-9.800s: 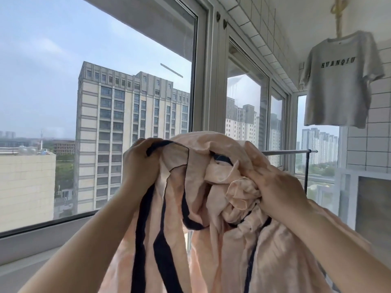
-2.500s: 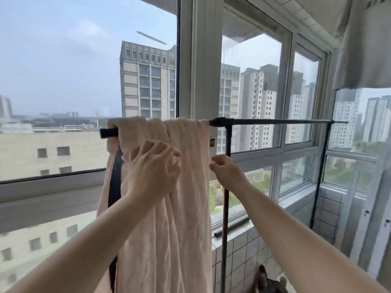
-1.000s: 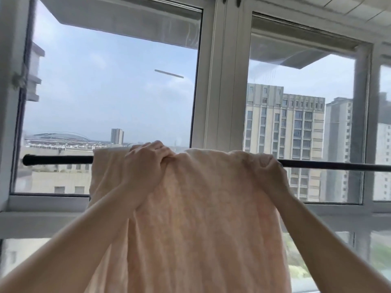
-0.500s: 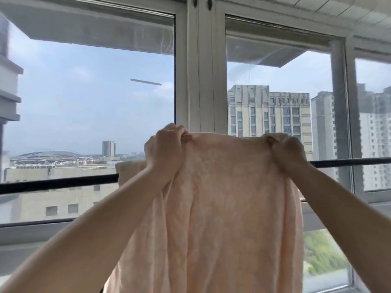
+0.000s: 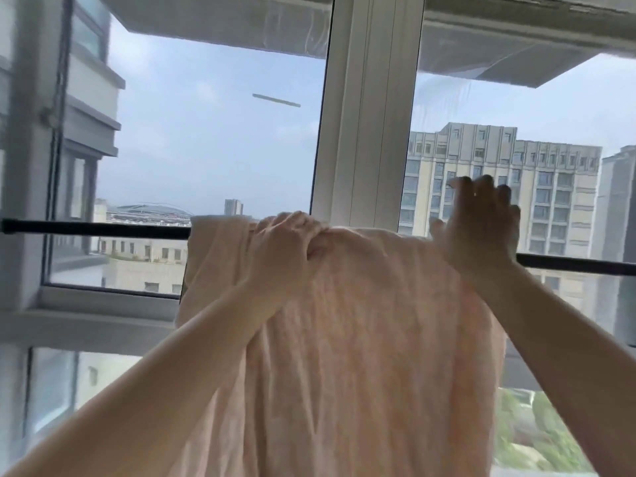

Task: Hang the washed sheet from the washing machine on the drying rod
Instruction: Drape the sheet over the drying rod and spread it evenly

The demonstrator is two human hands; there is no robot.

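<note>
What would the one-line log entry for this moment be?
sheet: draped over rod | left hand: grips sheet top | right hand: open, fingers spread

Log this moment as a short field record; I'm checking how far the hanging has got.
cloth: pink sheet, draped over the rod and hanging down
support: black drying rod, bare on both sides of the sheet
left: left hand grips bunched fabric at the rod
right: right hand, fingers spread, at the sheet's upper right edge; blurred, contact unclear
behind: window frame
</note>
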